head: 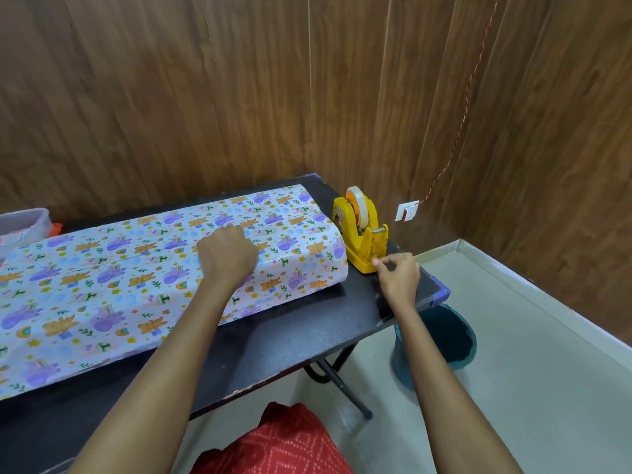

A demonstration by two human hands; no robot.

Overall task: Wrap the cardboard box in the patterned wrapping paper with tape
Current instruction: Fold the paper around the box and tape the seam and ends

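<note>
The patterned wrapping paper (113,278), white with purple and orange animals, is folded over the cardboard box, which is fully hidden beneath it, on the black table (307,330). My left hand (227,253) presses down on the top of the wrapped box where the paper edges overlap, fingers bent against the paper. A yellow tape dispenser (362,234) with a clear tape roll stands right of the box. My right hand (398,273) is just in front of the dispenser's cutter, its thumb and forefinger pinching the tape end.
A clear plastic container (24,224) sits at the table's far left. A teal bucket (441,340) stands on the floor under the table's right corner. Wood-panel walls close in behind and to the right, with a wall socket (407,211) and hanging cord.
</note>
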